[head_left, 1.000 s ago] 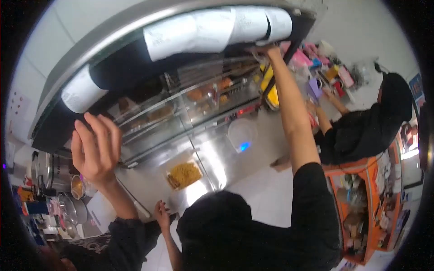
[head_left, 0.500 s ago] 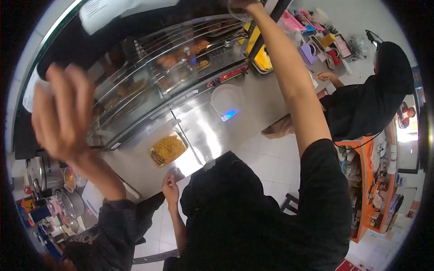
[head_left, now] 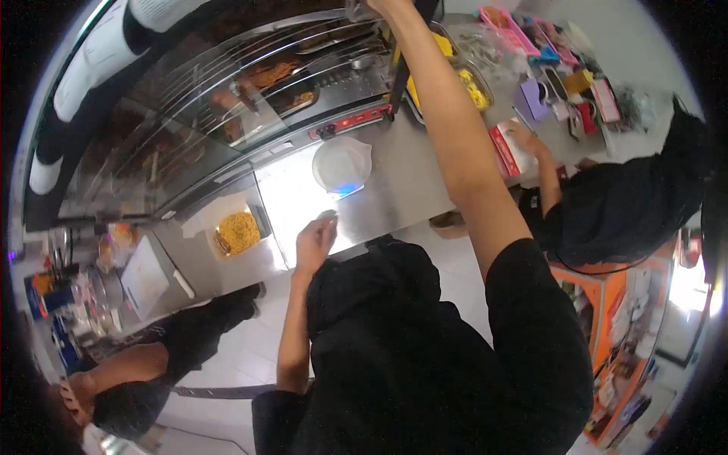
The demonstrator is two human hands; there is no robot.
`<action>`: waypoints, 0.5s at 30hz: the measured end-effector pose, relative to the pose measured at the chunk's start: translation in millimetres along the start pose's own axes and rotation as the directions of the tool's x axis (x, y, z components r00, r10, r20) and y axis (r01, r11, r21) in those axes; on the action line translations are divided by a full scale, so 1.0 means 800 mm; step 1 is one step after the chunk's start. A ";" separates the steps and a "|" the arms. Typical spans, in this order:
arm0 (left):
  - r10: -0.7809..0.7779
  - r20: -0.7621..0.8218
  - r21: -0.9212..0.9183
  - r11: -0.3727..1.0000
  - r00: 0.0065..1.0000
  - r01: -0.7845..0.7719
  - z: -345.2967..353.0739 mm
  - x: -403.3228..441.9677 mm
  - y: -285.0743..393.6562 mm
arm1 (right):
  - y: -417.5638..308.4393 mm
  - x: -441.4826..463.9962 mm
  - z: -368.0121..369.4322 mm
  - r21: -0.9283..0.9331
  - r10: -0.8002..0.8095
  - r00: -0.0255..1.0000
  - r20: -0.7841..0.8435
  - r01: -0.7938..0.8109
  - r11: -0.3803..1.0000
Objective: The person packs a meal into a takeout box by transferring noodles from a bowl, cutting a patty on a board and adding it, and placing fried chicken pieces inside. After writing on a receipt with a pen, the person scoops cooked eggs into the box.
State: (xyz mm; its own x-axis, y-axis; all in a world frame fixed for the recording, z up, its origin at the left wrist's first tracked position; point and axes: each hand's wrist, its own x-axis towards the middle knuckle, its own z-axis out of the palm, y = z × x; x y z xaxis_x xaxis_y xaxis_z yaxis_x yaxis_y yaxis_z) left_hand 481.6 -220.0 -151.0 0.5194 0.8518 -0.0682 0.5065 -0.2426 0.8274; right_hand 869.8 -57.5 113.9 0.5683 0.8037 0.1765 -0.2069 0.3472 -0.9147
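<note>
My left hand (head_left: pixel 315 244) is over the steel counter's front edge, its fingers curled around a small greyish thing I cannot make out. Beyond it, a white bowl (head_left: pixel 337 163) rests on a scale with a blue-lit display (head_left: pixel 346 189). To the left, an open paper box (head_left: pixel 203 214) holds yellow noodles (head_left: pixel 238 233) with brown pieces at one side. My right arm reaches up to the glass food cabinet (head_left: pixel 205 114). At the top edge my right hand (head_left: pixel 388 4) is partly cut off, beside something clear (head_left: pixel 359 10); its grip is hidden.
Trays of yellow food (head_left: pixel 474 89) stand right of my arm. A co-worker's hand (head_left: pixel 528 140) touches a red-and-white box (head_left: pixel 506 150). Another person's arm (head_left: pixel 125 365) is at lower left, near a white cutting board (head_left: pixel 144 277) and a knife (head_left: pixel 183 283).
My view has swung right. My left hand has moved forward over the counter, nearer the scale. The left co-worker's raised hand has dropped away; the right co-worker's hand has come to the red-and-white box.
</note>
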 end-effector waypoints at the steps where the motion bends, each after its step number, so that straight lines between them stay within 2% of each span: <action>1: 0.033 0.065 -0.004 0.999 0.997 -0.033 0.019 0.013 -0.002 | 0.004 0.009 -0.001 0.009 -0.003 1.000 0.012 0.003 1.000; 2: 0.062 0.128 -0.010 0.998 0.990 -0.062 0.033 0.016 -0.005 | 0.010 0.015 -0.003 0.019 -0.002 1.000 0.020 0.002 1.000; 3: 0.048 0.090 -0.012 0.999 0.995 -0.047 0.041 0.015 -0.001 | 0.017 0.023 -0.004 0.022 -0.004 1.000 0.028 0.004 1.000; 6: 0.102 0.144 0.050 0.993 0.984 -0.110 0.060 0.030 -0.006 | 0.026 0.038 -0.008 0.044 -0.025 0.999 0.044 0.023 0.999; 9: 0.100 0.107 0.103 0.989 0.989 -0.111 0.060 0.026 -0.005 | 0.017 0.009 0.004 0.101 -0.093 0.996 0.017 0.091 0.991; 10: 0.075 0.144 0.110 0.990 0.987 -0.091 0.060 0.027 -0.013 | 0.006 -0.015 0.012 0.113 -0.125 0.992 -0.003 0.124 0.986; 11: 0.046 0.184 0.117 0.991 0.982 -0.068 0.062 0.029 -0.017 | 0.008 -0.017 0.011 -0.105 -0.133 0.991 -0.028 0.129 0.986; 12: 0.035 0.158 0.108 0.993 0.987 -0.052 0.063 0.030 -0.018 | 0.007 -0.025 0.013 -0.319 -0.150 0.987 -0.055 0.125 0.939; 13: 0.048 0.173 0.147 0.986 0.984 -0.074 0.065 0.034 -0.019 | 0.008 -0.035 0.015 -0.320 -0.141 0.990 -0.028 0.125 0.939; 14: 0.058 0.191 0.184 0.978 0.980 -0.094 0.067 0.035 -0.019 | -0.002 -0.054 0.022 -0.058 -0.136 0.988 -0.068 0.132 0.990; 15: 0.042 0.171 0.172 0.983 0.984 -0.071 0.071 0.035 -0.017 | -0.006 -0.067 0.029 0.207 -0.110 0.988 -0.107 0.130 0.970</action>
State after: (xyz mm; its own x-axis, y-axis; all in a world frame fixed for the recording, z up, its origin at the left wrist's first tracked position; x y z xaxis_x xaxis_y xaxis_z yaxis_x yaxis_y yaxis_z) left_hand 528.0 -219.5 -195.8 0.6502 0.7489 -0.1282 0.5789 -0.3790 0.7220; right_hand 822.0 -91.4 117.2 0.6697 0.7042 0.2359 -0.2917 0.5415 -0.7885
